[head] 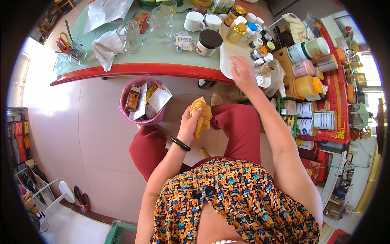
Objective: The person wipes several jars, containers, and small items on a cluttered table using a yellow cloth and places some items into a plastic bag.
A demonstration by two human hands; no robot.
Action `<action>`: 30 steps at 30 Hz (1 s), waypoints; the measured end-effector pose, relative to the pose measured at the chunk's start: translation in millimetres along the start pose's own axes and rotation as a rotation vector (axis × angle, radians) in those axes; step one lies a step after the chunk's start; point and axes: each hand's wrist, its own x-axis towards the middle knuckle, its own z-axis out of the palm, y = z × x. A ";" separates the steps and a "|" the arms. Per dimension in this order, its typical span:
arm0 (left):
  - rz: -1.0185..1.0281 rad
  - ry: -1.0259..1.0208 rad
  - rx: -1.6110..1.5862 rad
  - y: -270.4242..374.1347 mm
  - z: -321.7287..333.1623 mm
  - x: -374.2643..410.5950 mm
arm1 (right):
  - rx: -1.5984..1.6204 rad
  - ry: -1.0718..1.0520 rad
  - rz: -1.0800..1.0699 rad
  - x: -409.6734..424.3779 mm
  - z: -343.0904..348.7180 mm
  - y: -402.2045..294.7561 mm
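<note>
A bunched yellow-brown cloth (201, 119) is gripped in my left hand (188, 123), held above my knees. My right hand (242, 74) is over the near end of a white tray (228, 50). It looks slightly blurred, its fingers are spread, and no object shows in it. Crowded on the tray are several bottles, among them a gold-capped bottle (235, 33), a blue-capped white bottle (249, 31) and an orange-capped bottle (258, 53). Left of the tray, a black-lidded jar (209, 42) stands on the glass-topped table (158, 56).
White mugs (194, 22), a glass pitcher (129, 38), a white cloth (106, 47) and a cup with scissors (74, 53) stand or lie on the table. Below its red edge sits a pink-lined waste bin (122, 105). Jars and cans fill a red-covered table (338, 113) at right.
</note>
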 end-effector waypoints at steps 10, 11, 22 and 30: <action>0.047 0.004 0.024 7.5 -0.1 -1.6 | -0.180 -0.125 0.197 111.4 139.4 -74.9; 0.058 0.000 0.027 8.2 0.6 -1.0 | -0.245 -0.116 0.212 114.1 148.5 -68.3; 0.054 -0.004 -0.005 13.3 5.4 -5.7 | -0.426 -0.222 0.113 113.2 167.5 -61.9; 0.062 -0.015 0.003 13.7 6.2 -7.0 | -0.138 0.003 0.048 91.9 126.6 -47.3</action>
